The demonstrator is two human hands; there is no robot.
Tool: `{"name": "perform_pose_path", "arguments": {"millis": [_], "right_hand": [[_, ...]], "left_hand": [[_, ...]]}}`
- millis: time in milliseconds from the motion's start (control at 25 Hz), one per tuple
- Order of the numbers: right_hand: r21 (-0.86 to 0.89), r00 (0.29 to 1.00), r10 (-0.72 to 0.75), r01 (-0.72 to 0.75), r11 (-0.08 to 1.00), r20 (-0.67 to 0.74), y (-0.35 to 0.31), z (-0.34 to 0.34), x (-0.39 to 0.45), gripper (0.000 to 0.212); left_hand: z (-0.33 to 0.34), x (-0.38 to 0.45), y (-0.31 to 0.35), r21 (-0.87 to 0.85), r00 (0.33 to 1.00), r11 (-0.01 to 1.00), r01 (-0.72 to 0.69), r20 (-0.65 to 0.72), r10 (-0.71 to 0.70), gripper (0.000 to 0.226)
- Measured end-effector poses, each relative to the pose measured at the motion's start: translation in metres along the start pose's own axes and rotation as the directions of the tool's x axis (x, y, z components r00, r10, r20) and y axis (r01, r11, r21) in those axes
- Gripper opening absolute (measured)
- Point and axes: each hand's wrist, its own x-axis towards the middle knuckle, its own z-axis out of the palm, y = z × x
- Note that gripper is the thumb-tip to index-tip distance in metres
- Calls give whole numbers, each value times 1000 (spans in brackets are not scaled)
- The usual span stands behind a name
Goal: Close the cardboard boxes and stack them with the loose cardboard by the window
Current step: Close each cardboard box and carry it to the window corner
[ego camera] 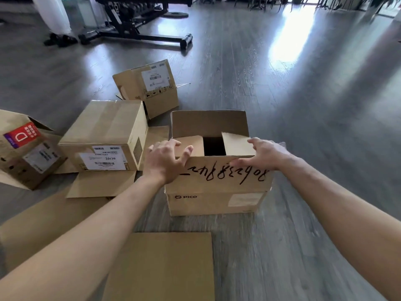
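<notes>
Still early: we're on the PICO box point(217, 192), sitting on the floor point(303, 127) right in front of us. Both end flaps are folded in, a dark gap showing between them; the far long flap stands upright, the near one with the handwriting is partly raised. Our left hand point(162, 161) has its grip curled over the near flap's left edge, thumb on the left end flap. Our right hand point(260, 155) lies with fingers spread, pressing the near flap and the right end flap.

Count: four boxes. The PICO box is half shut; the labelled box point(104, 135) to the left looks closed on top; the tipped box point(147, 88) behind it has flaps open; the red-sticker box point(23, 148) at far left looks open too. Loose cardboard sheets point(160, 266): at least three lying flat near us, exact count unclear where they overlap.

Left: finish closing, then all the stacking. Nothing is stacked yet; the window spot isn't identifiable.
</notes>
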Motion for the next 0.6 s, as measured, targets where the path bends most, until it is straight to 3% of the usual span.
{"name": "perform_pose_path", "arguments": {"millis": [200,400,480,600], "right_hand": [[29,984,67,-63,998,-164,11,42,16,138],[142,986,142,-129,981,-88,21,88,26,132],[160,989,130,-117,980,-72,23,103,31,126],[172,986,119,-98,980,-115,25,114,35,121]], "left_hand": [[45,0,-13,-28,994,998,62,-89,-64,64],[83,14,-22,171,991,985,13,131,-35,81],[97,19,-22,181,979,983,24,195,-59,85],[106,37,-22,122,974,987,109,185,-131,87]]}}
